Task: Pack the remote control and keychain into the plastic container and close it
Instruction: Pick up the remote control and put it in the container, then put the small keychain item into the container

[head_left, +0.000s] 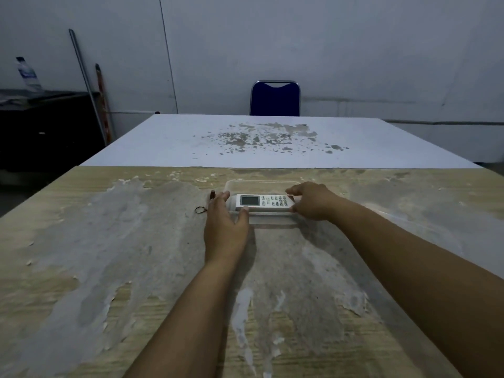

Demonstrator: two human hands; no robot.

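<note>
A clear plastic container (261,182) sits on the worn wooden table (109,255), in the middle and ahead of me. The white remote control (263,201) lies lengthwise in it, screen to the left. My right hand (313,201) grips the remote's right end. My left hand (225,225) holds the container's near left corner, thumb on the near wall and fingers along the left end. The keychain (201,210), a small metal ring with a dark fob, lies on the table just left of my left hand and is partly hidden by it.
A white table (272,143) with peeled patches butts against the far edge of the wooden one. A blue chair (275,98) stands behind it at the wall. A dark cabinet (46,126) with a bottle on it and leaning poles are at the far left.
</note>
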